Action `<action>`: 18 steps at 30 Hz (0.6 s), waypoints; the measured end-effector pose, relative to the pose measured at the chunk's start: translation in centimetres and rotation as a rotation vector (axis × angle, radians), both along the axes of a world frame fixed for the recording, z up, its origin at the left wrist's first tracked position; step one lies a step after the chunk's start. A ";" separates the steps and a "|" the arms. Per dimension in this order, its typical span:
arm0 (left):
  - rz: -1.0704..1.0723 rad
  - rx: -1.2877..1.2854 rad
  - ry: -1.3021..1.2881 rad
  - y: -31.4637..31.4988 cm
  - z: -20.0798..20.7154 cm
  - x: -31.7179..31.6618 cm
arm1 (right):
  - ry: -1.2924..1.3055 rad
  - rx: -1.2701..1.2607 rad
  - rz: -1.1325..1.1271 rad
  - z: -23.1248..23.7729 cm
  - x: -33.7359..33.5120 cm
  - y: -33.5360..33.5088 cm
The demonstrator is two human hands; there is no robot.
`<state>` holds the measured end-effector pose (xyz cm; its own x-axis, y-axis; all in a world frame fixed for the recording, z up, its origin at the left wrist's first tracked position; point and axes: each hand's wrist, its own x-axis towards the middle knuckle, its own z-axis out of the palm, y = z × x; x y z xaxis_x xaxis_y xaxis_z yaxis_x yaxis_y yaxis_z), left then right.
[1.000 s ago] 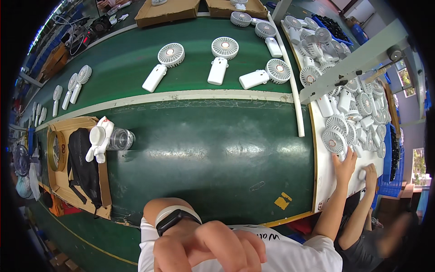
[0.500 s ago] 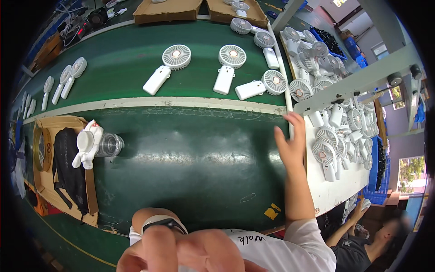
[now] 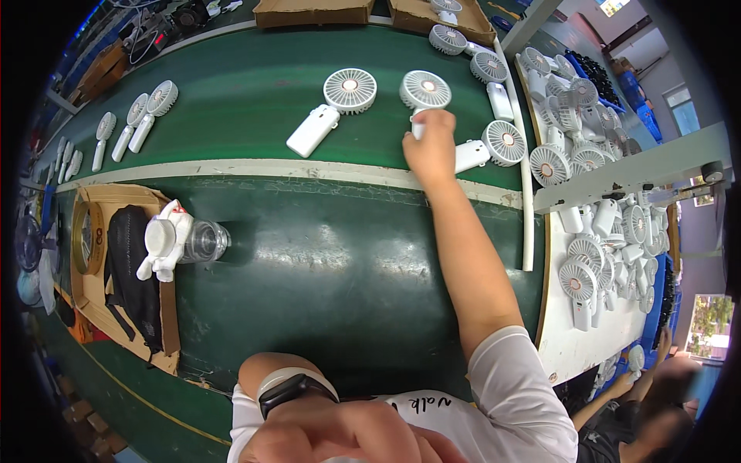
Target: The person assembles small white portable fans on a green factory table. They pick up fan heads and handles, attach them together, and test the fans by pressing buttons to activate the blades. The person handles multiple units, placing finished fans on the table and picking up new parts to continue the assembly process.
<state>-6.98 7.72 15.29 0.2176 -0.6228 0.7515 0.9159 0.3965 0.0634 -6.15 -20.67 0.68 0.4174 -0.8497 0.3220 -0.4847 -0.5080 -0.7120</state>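
Note:
My right hand (image 3: 434,147) reaches across to the green belt, its fingers closed round the handle of a white handheld fan (image 3: 425,90), with most of the handle hidden. Beside it on the right lies a second handheld fan (image 3: 503,143), and to the left a third handheld fan (image 3: 350,91) lies with its handle slanting nearer me. Low in the view and close to the camera is my left hand (image 3: 347,428), fingers curled; whatever they hold, if anything, is hidden. A black watch (image 3: 293,393) sits on that wrist.
Several fans (image 3: 594,266) are heaped on the white side table (image 3: 567,347), under a grey metal beam (image 3: 629,187). On the left are a cardboard tray (image 3: 170,316) with a black bag (image 3: 133,270) and a clear jar (image 3: 207,241). A co-worker (image 3: 644,417) sits at lower right.
My right hand has moved left and away from me, from above the table's right edge to the fan's handle, and has closed on it. The whole view has shifted slightly.

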 end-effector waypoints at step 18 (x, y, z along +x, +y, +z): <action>-0.044 -0.039 0.035 -1.6 -2.0 -3.0 | -1.189 1.517 1.035 2.0 -8.0 9.6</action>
<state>-10.02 6.09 13.33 0.2172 -0.6025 0.7680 0.9338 0.3574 0.0162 -14.11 -11.03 2.69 0.9327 -0.3049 0.1926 0.3577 0.8501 -0.3864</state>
